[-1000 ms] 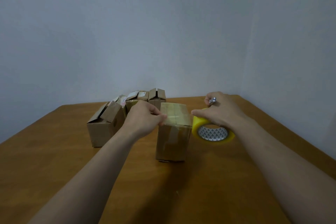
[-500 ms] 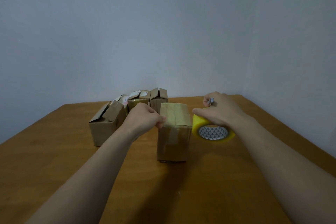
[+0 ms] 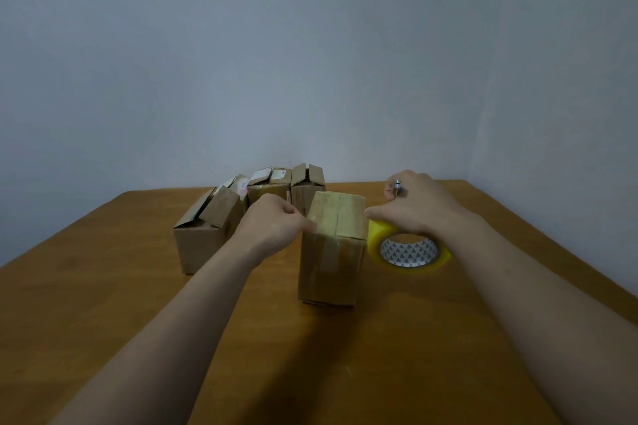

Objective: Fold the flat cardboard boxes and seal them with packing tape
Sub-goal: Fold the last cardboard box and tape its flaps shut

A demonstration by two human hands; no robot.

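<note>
Head view: the upright cardboard box (image 3: 332,248) stands on the wooden table (image 3: 103,304) just ahead of us, top flaps closed, with glossy tape showing across the top and down the near face. We judge it light and probably empty, so it could slide or tip under a sideways pull. Its walls look stiff at the corners and softer mid-panel, so the top edges and corners are where we would brace it.

Our left hand (image 3: 276,226) is curled at the box's upper left edge, fingertips pinched there, seemingly pressing the tape end down. Our right hand (image 3: 419,205) is closed over the yellow packing tape roll (image 3: 407,248), which sits touching the box's right side. A small metal object (image 3: 397,187) is held between the fingers; we cannot tell what it is. The roll should be rigid, best held by its core, and the tape clingy and quick to wrinkle.

Behind, to the left, several more cardboard boxes (image 3: 207,235) stand close together, with the flaps of some still up.
</note>
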